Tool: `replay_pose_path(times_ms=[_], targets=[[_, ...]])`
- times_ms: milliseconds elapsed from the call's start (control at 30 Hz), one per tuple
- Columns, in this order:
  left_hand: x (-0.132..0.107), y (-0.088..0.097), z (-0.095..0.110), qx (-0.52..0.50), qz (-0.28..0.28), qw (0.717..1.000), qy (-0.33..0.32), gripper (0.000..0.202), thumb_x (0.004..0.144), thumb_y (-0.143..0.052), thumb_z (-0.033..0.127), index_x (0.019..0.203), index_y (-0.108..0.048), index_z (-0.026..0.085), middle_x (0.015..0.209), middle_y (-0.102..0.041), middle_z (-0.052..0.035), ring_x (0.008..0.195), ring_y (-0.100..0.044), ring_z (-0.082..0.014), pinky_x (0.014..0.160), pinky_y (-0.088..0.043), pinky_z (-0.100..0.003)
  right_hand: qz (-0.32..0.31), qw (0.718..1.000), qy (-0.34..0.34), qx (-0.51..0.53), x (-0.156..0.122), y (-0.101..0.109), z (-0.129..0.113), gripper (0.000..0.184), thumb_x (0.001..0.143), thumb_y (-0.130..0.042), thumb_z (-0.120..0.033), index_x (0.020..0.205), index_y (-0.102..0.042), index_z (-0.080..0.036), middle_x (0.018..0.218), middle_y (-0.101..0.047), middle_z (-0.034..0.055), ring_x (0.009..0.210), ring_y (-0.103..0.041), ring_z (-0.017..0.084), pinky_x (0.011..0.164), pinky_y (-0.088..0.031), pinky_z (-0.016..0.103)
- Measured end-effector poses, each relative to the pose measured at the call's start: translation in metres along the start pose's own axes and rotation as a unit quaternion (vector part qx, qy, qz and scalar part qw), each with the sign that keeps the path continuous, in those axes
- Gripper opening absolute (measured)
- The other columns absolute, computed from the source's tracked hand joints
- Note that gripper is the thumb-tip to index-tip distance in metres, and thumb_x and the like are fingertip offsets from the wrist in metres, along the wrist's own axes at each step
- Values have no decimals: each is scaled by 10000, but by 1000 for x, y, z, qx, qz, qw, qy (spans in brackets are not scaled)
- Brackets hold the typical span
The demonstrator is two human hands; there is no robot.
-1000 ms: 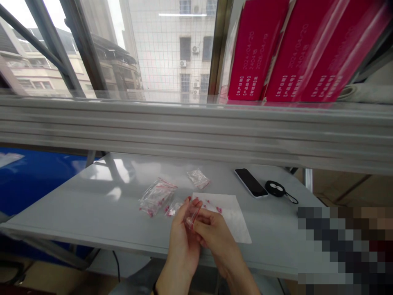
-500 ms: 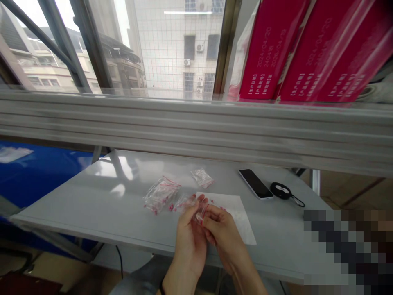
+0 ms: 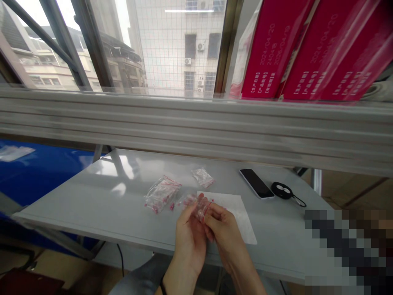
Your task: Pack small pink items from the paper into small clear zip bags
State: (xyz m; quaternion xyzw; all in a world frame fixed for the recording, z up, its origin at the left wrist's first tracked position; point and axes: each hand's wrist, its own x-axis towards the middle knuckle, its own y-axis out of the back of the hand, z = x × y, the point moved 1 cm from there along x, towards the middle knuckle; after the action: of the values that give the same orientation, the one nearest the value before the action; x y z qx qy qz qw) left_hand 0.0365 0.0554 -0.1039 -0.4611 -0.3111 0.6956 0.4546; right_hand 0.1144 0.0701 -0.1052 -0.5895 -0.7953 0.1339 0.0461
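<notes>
Between my two hands is a small clear zip-lock bag (image 3: 201, 209) with a red seal line. My left hand (image 3: 190, 231) has its thumb and fingers closed on the bag's left part. The fingertips of my right hand (image 3: 219, 223) pinch its red-edged end. Part of the bag is hidden by my fingers. Just left of my hands lies a larger clear zip-lock bag (image 3: 162, 192) with small red pieces in it. A few loose red pieces (image 3: 172, 206) rest beside it. Under and behind my right hand is a white sheet of paper (image 3: 239, 213).
Another small clear bag (image 3: 203, 177) lies farther back on the grey table (image 3: 101, 205). At the right are a phone (image 3: 256, 183) and a black round case (image 3: 281, 190) with a carabiner. Red boxes (image 3: 276, 53) stand on the ledge (image 3: 153, 123) above.
Both hands keep hold of the small bag. The bag is bunched slightly differently between my fingers. The view has shifted a little; the other things on the table lie as before.
</notes>
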Motion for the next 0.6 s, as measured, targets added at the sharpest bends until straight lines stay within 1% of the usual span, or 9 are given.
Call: replay_pose_path(times_ms=[67, 100, 167, 300, 400, 500, 533, 600], targets=[[1, 1, -2, 20, 3, 1000, 15, 289, 748, -756, 224, 1007, -686, 116, 881, -720, -73, 488, -607, -113, 303, -338, -181, 10, 1000, 2, 1, 1, 0, 3, 64, 738, -674, -216, 739, -676, -152, 498, -478, -63, 422, -360, 65, 411, -248, 201], [1, 2, -2, 25, 10, 1000, 15, 292, 742, -764, 215, 1005, -689, 112, 873, -717, -66, 470, -589, -96, 299, -321, -172, 10, 1000, -1, 6, 2, -1, 5, 70, 742, -678, -223, 748, -676, -153, 504, -490, -60, 427, -374, 70, 413, -258, 202], [2, 3, -3, 28, 15, 999, 12, 301, 745, -771, 209, 1018, -694, 110, 881, -715, -60, 469, -579, -82, 304, -326, -165, -1, 1000, -9, 23, 4, -1, 8, 87, 749, -685, -234, 782, -679, -154, 526, -509, -56, 433, -376, 71, 414, -262, 202], [4, 2, -3, 36, -8, 999, 4, 300, 731, -777, 210, 999, -691, 108, 871, -704, -51, 480, -582, -92, 306, -346, -177, -13, 1000, 3, 26, 7, 1, 10, 79, 766, -681, -228, 754, -657, -154, 525, -487, -66, 429, -345, 61, 413, -242, 202], [4, 3, -3, 46, -17, 999, -10, 281, 699, -799, 217, 931, -676, 115, 793, -674, -28, 463, -561, -93, 308, -340, -181, 0, 1000, 12, 18, 7, 3, 9, 79, 767, -667, -220, 723, -645, -157, 508, -470, -72, 427, -351, 65, 414, -249, 206], [4, 3, -5, 43, -29, 998, -28, 242, 678, -816, 208, 819, -629, 144, 689, -618, 11, 447, -526, -82, 344, -358, -183, 38, 999, 25, 14, 6, 5, 8, 63, 757, -647, -202, 710, -640, -161, 495, -474, -71, 434, -369, 71, 424, -271, 205], [4, 4, -6, 41, -29, 998, -25, 245, 676, -816, 204, 815, -621, 149, 689, -616, 14, 443, -517, -78, 350, -354, -184, 36, 999, 23, 11, 6, 5, 8, 52, 752, -644, -197, 715, -645, -160, 492, -478, -69, 434, -374, 73, 423, -275, 204], [3, 4, -7, 42, -16, 999, 0, 260, 674, -811, 204, 857, -632, 150, 749, -651, -2, 440, -511, -74, 343, -323, -187, 6, 1000, 4, 7, 5, 5, 7, 42, 742, -647, -193, 747, -665, -155, 498, -494, -63, 430, -376, 77, 412, -274, 206]])
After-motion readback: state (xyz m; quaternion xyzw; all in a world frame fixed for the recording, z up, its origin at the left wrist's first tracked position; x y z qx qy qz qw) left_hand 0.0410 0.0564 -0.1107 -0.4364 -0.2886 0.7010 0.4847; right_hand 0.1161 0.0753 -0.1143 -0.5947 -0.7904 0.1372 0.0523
